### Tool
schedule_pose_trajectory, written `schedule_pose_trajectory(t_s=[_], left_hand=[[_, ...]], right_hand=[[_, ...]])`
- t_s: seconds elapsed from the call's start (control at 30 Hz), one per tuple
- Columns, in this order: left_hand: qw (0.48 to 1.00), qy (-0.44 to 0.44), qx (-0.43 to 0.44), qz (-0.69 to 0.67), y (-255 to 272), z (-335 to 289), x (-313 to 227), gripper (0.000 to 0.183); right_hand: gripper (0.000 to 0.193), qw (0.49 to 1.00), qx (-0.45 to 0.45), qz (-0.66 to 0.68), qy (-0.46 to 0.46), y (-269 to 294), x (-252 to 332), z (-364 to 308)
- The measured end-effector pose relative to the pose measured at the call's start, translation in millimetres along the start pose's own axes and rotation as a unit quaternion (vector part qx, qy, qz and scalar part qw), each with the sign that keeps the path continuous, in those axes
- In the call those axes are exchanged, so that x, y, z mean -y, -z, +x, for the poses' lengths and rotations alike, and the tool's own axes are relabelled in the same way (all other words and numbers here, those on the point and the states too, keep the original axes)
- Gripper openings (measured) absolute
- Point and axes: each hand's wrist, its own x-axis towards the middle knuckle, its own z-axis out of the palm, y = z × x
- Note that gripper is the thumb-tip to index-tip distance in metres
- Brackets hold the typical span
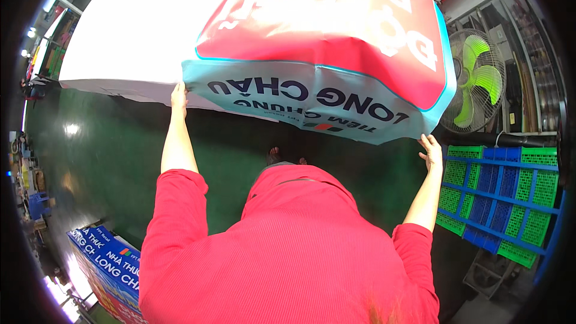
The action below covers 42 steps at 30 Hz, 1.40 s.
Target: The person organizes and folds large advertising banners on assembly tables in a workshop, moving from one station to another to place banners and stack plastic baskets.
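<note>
A large printed banner point(288, 60), red with a light blue border and dark lettering, lies over the near right part of a white-covered table point(132, 36). Its near edge hangs down past the tabletop toward me. My left hand point(179, 95) pinches the banner's near left corner at the table edge. At the near right corner, my right hand point(431, 149) grips the border between thumb and index finger, the other fingers loosely curled. Between the two hands the hanging strip is slightly creased. Glare washes out the far part of the banner.
A standing fan point(474, 81) with green blades is right of the table. Nearer on that side are green and blue plastic crates point(498, 195) with a blue frame. A blue printed box-like stack point(111, 264) stands at lower left. The floor point(114, 150) is dark green.
</note>
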Motion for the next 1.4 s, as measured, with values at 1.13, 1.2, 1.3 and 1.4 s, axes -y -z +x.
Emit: schedule_pose_trajectory(t_s=[1.13,1.2,1.3,1.4], left_hand=[[0.992,0.118,0.003,0.050,2.1,-184.9,82.5,0.022],[0.992,0.071,0.033,0.101,7.0,-178.1,96.1,0.023],[0.961,-0.045,0.169,0.214,45.8,-174.3,120.9,0.026],[0.966,0.125,0.158,0.163,125.4,-181.4,148.4,0.030]], right_hand=[[0.012,0.957,0.241,-0.156,-0.044,-238.1,-155.3,43.5],[0.011,0.965,0.229,-0.129,-0.015,-245.7,-130.4,49.8],[0.006,0.955,0.249,-0.159,0.005,-271.0,-117.9,42.7],[0.011,0.938,0.273,-0.206,0.051,-316.7,-145.2,22.1]])
